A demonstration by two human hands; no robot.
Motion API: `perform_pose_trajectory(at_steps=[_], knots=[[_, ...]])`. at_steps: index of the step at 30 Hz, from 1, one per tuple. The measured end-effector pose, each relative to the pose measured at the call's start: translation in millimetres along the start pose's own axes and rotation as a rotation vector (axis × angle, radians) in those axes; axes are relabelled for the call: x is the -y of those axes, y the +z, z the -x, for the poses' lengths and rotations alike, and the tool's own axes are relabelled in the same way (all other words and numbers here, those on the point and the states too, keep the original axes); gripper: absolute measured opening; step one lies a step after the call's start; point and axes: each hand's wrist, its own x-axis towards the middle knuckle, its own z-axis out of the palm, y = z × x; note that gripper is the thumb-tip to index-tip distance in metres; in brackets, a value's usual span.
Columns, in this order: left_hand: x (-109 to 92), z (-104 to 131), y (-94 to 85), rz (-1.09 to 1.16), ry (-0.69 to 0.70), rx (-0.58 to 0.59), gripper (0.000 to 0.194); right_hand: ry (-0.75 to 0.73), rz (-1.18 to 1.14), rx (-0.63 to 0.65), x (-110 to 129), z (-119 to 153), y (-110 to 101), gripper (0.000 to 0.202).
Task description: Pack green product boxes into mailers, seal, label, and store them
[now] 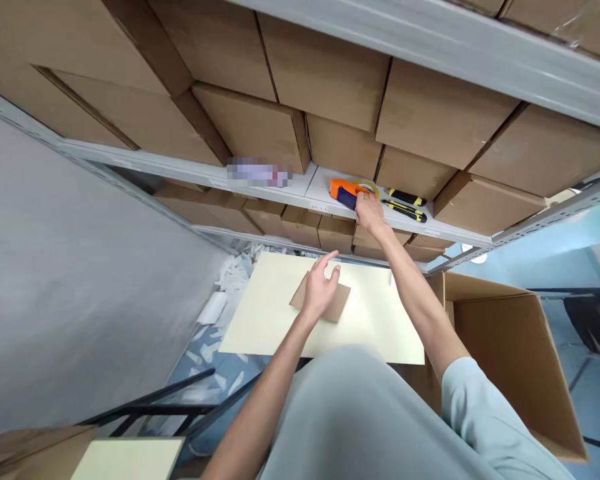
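Note:
My right hand (370,212) reaches up to the shelf. Its fingers are wrapped round the near end of an orange and dark blue tape dispenser (345,192), which rests on the shelf board. Low over the pale tabletop (265,300) is my left hand (321,290), with thumb and fingers apart and nothing between them. Beneath it lies a small flat piece of brown cardboard (337,305), partly covered by the hand, so I cannot tell whether they touch. Beside my right hand, yellow and black cutters (405,211) lie on the shelf.
Cardboard boxes (345,143) fill the metal shelves in front. A large open carton (505,353) stands to the right of the table. White scraps (230,280) litter the floor at left, beside a grey wall (80,287). A stool (130,460) shows at lower left.

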Motion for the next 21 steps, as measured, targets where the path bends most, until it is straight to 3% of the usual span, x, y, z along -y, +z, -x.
perform_pose_trajectory(at_steps=[4, 7, 10, 14, 21], knots=[[-10.2, 13.6, -2.9, 0.083, 0.011, -0.091, 0.037, -0.011, -0.467, -0.145, 7.4, 90.0, 22.8, 0.043], [-13.2, 32.9, -2.0, 0.092, 0.022, -0.128, 0.034, 0.075, -0.956, -0.127, 31.1, 173.7, 52.1, 0.056], [-9.9, 56.7, 0.8, 0.058, 0.028, -0.117, 0.028, 0.248, -1.236, -0.102, 60.4, 233.0, 74.6, 0.063], [-3.9, 78.6, -5.5, 0.005, 0.068, -0.082, 0.026, 0.385, -1.332, -0.120, 84.6, 263.6, 80.5, 0.066], [-4.3, 84.0, -45.9, 0.017, 0.174, 0.079, 0.023, 0.408, -1.391, -0.051, 97.6, 269.9, 70.2, 0.067]])
